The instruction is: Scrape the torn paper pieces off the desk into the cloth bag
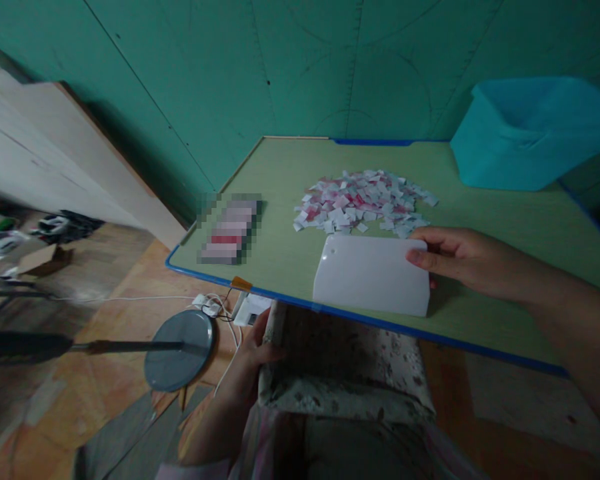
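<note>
My right hand [460, 260] grips the right edge of a white plastic card [370, 275] that lies flat near the front edge of the green table [505, 213]. Just beyond the card is a heap of small white and pink paper pieces [363, 201]. My left hand [257, 347] is below the table's front edge, holding the side of a floral cushion [340, 367] on my lap.
A turquoise bin [530, 130] stands at the table's back right. A blurred flat object [233, 228] lies at the table's left. On the floor to the left are a round grey stand base [180, 350], white cables and a small white box [250, 308].
</note>
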A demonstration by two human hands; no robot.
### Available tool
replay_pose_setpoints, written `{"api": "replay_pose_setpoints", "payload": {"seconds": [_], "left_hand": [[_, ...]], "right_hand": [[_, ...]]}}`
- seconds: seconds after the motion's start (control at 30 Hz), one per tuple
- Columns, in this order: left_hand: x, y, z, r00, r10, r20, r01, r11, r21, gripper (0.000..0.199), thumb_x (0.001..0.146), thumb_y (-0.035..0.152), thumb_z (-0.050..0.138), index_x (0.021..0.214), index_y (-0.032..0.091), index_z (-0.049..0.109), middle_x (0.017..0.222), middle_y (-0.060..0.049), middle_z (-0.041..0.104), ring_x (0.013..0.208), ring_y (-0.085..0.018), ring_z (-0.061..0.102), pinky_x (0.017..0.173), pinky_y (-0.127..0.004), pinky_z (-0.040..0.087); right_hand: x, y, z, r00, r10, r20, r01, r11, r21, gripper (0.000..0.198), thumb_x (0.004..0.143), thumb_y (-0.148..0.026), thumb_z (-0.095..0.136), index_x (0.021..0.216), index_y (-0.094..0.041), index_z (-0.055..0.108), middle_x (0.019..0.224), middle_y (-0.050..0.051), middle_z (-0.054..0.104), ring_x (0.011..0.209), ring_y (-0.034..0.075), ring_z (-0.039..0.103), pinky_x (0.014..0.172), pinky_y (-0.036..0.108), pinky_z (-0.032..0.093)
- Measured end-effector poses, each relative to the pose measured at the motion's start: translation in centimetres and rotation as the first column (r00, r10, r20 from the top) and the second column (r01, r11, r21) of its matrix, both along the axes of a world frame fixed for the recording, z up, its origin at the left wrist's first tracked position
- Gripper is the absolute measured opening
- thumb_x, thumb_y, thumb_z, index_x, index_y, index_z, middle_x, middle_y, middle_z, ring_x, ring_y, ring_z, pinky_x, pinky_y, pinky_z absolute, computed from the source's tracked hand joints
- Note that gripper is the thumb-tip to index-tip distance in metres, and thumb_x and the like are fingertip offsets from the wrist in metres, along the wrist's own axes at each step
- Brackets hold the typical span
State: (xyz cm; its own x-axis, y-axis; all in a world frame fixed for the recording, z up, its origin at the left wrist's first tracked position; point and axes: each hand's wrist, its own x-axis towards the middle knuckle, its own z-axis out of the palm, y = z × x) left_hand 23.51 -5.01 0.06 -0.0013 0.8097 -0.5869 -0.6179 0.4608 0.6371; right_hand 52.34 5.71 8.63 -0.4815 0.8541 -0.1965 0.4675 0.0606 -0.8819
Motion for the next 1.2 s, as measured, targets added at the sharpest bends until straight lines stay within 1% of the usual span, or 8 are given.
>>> {"api": "replay_pose_setpoints", "payload": {"seconds": [0.13, 0.3, 0.47, 0.6, 0.77, 0.9, 1.07, 1.2], "left_hand": [[-0.8, 0.8, -1.3, 0.995, -0.103, -0.019, 0.095, 0.966, -0.24, 0.073, 0.021, -0.007, 0.069, 0.087, 0.024, 0.07, 0.057, 0.005, 0.066, 0.069, -0.02, 0.061, 0.052, -0.019, 0.043], [-0.9, 0.7, -1.9, 0.999, 0.005, 0.037, -0.002, 0.997, -0.082, 0.062, 0.028, -0.003, 0.071, 0.083, 0.026, 0.072, 0.062, 0.007, 0.067, 0.052, -0.01, 0.055, 0.043, -0.013, 0.039], [-0.5, 0.6, -1.1, 0.999, -0.012, 0.047, 0.02, 0.986, -0.168, 0.055, 0.021, -0.011, 0.067, 0.063, 0.023, 0.072, 0.053, 0.008, 0.066, 0.046, -0.009, 0.054, 0.041, -0.013, 0.041], [0.2, 0.0, 0.2, 0.998, 0.036, 0.057, -0.036, 0.999, -0.001, 0.05, 0.038, -0.005, 0.065, 0.077, 0.025, 0.073, 0.063, 0.008, 0.07, 0.05, -0.006, 0.056, 0.045, -0.009, 0.04], [0.5, -0.3, 0.5, 0.997, -0.005, -0.072, 0.008, 0.999, 0.034, 0.053, 0.039, -0.003, 0.063, 0.083, 0.024, 0.072, 0.058, 0.007, 0.068, 0.047, -0.006, 0.053, 0.044, -0.011, 0.04], [0.3, 0.0, 0.1, 1.0, 0.017, 0.015, -0.016, 1.0, -0.005, 0.052, 0.037, -0.003, 0.068, 0.082, 0.023, 0.072, 0.065, 0.006, 0.071, 0.058, -0.009, 0.06, 0.055, -0.011, 0.045], [0.3, 0.2, 0.1, 0.999, 0.0, 0.034, 0.002, 0.998, -0.057, 0.055, 0.032, -0.003, 0.07, 0.08, 0.024, 0.073, 0.063, 0.008, 0.07, 0.057, -0.009, 0.059, 0.054, -0.011, 0.043], [0.5, 0.1, 0.4, 0.999, -0.036, -0.006, 0.036, 0.999, 0.014, 0.051, 0.039, 0.001, 0.066, 0.083, 0.025, 0.072, 0.065, 0.007, 0.07, 0.059, -0.01, 0.059, 0.05, -0.012, 0.041]], "right_hand": [[-0.1, 0.0, 0.3, 1.0, -0.001, -0.006, 0.002, 1.0, 0.008, 0.034, 0.073, -0.051, 0.055, 0.069, -0.017, 0.052, 0.058, -0.002, 0.051, 0.053, 0.01, 0.048, 0.047, 0.022, 0.035], [0.1, 0.0, 0.4, 0.997, -0.077, -0.027, 0.079, 0.994, 0.082, 0.035, 0.073, -0.052, 0.054, 0.068, -0.018, 0.053, 0.059, -0.003, 0.05, 0.053, 0.01, 0.047, 0.049, 0.021, 0.035], [0.3, 0.1, 0.2, 0.997, -0.081, 0.02, 0.079, 0.994, 0.08, 0.035, 0.073, -0.052, 0.054, 0.072, -0.018, 0.054, 0.06, -0.002, 0.052, 0.055, 0.01, 0.048, 0.049, 0.022, 0.035], [0.1, 0.0, 0.2, 0.999, -0.031, 0.036, 0.029, 0.999, 0.032, 0.035, 0.073, -0.052, 0.054, 0.072, -0.017, 0.054, 0.062, -0.002, 0.051, 0.056, 0.009, 0.048, 0.05, 0.021, 0.035], [0.0, -0.1, 0.4, 1.0, -0.005, 0.015, 0.006, 1.0, -0.004, 0.035, 0.072, -0.052, 0.055, 0.071, -0.017, 0.053, 0.062, -0.002, 0.051, 0.057, 0.009, 0.047, 0.05, 0.021, 0.036], [-0.1, -0.1, 0.4, 1.0, -0.015, 0.014, 0.015, 1.0, 0.001, 0.035, 0.072, -0.052, 0.056, 0.072, -0.017, 0.053, 0.062, -0.002, 0.052, 0.057, 0.009, 0.048, 0.049, 0.021, 0.037], [-0.1, 0.0, 0.5, 0.994, -0.105, -0.002, 0.104, 0.989, 0.102, 0.036, 0.072, -0.054, 0.055, 0.072, -0.018, 0.056, 0.061, -0.001, 0.053, 0.054, 0.01, 0.048, 0.048, 0.022, 0.036], [0.1, 0.6, 0.1, 0.953, -0.25, -0.174, 0.279, 0.944, 0.173, 0.034, 0.07, -0.052, 0.059, 0.069, -0.019, 0.054, 0.058, -0.003, 0.051, 0.047, 0.007, 0.045, 0.043, 0.022, 0.035]]}}
